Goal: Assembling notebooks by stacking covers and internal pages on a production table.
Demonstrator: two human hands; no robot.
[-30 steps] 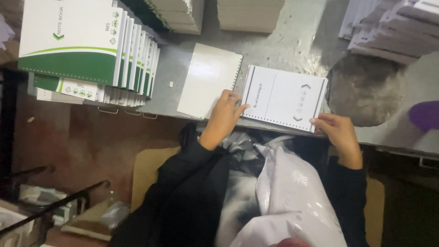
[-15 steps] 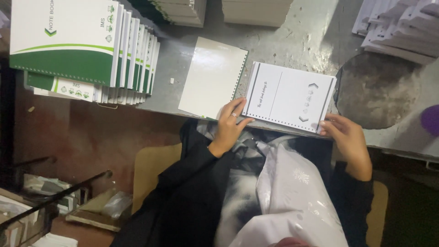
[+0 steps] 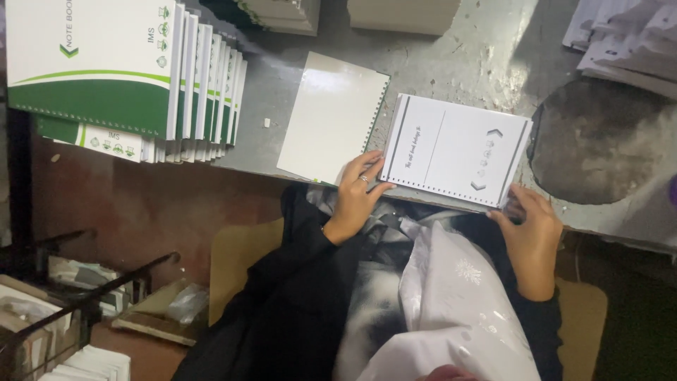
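Both hands have slid back toward the near tabletop edge since the earlier frames, the left hand dropping off the page to its corner. Left-hand fingers are curling loosely around the near-left corner of the white printed page block, thumb at its edge, a ring showing. Right hand is gripping the block's near-right corner, fingers half closed, tips hidden under the pages. Page block is lying flat on the grey tabletop, punched edge facing the person, slightly overhanging. Blank cream cover sheet is lying just beside it on the left, edges nearly touching. Stack of green-and-white notebooks is sitting fanned at far left, well apart.
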